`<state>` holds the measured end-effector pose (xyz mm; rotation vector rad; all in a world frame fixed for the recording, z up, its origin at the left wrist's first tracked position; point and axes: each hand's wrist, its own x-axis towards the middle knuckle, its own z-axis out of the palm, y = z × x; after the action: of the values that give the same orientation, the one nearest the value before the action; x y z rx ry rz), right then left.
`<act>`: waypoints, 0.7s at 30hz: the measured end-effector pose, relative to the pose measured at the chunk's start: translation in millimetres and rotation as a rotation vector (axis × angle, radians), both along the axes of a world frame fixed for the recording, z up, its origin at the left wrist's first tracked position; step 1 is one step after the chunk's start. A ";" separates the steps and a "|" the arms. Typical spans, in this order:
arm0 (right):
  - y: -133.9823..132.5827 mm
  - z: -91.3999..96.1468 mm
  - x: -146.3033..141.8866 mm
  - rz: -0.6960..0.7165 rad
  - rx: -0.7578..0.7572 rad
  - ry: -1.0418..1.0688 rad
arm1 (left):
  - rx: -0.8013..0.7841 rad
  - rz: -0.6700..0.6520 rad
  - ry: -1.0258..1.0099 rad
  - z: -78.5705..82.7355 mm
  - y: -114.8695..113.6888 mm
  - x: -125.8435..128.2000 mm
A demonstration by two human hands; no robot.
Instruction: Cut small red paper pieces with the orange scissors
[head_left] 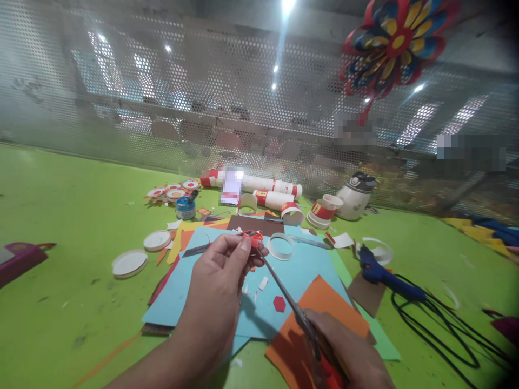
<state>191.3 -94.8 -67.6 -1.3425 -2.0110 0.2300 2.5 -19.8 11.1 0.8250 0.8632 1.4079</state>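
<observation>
Over the light blue paper sheet [194,292] on the green table [60,216], the left hand [219,292] pinches one small red paper scrap [254,239] between thumb and fingertips. The right hand [348,351] is closed around the red handles of one pair of scissors [287,297], whose blade tips meet the scrap. One red hexagon [279,303] lies on the blue sheet beside one orange sheet [324,302]. Two white lids [128,263] sit to the left, one white paper ring [281,246] lies just beyond the scrap, and one blue glue gun [381,273] lies to the right.
</observation>
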 end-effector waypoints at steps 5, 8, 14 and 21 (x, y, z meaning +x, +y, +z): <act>3.3 -7.3 6.8 -0.011 -0.104 -0.112 | 0.014 0.004 0.024 -0.4 -0.5 0.0; 1.7 -7.7 8.7 0.018 -0.048 -0.097 | 0.019 0.010 0.050 -0.8 0.0 -0.2; -0.6 -2.2 7.6 0.054 -0.058 -0.072 | 0.058 0.010 0.078 -3.5 1.3 -1.2; 8.0 -15.2 5.4 -0.067 0.013 -0.162 | 0.059 0.013 0.102 -5.8 1.3 -1.7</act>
<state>196.7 -86.9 -82.8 -1.4580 -2.0919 0.0792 0.9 -18.4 5.3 0.9438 0.9095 1.4182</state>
